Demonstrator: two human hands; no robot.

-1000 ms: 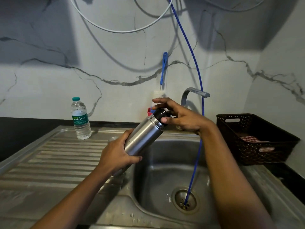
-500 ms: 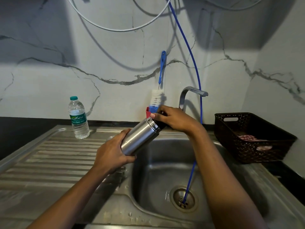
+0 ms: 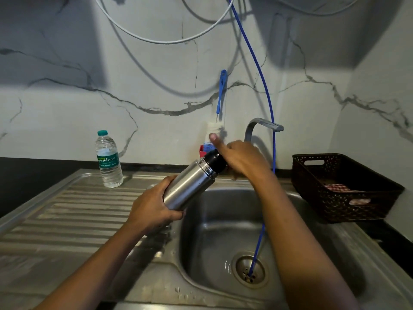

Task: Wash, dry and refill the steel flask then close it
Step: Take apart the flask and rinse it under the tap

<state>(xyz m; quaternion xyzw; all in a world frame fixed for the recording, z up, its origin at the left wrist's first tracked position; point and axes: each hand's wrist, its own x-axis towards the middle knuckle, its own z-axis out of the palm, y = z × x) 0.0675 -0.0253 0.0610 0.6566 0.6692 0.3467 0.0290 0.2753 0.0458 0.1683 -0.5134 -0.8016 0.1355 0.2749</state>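
I see the flask [image 3: 190,186] tilted over the left rim of the sink [image 3: 223,220], cap end up and pointing toward the tap [image 3: 257,128]. My left hand [image 3: 154,209] wraps its lower body, fingers curled tight around the steel, forearm reaching in from the drainboard side. My right hand [image 3: 241,157] arches over the black cap [image 3: 215,161], palm pressed on it, thumb sticking up free; the wrist bends down above the basin. A water bottle [image 3: 108,159] stands left of the sink.
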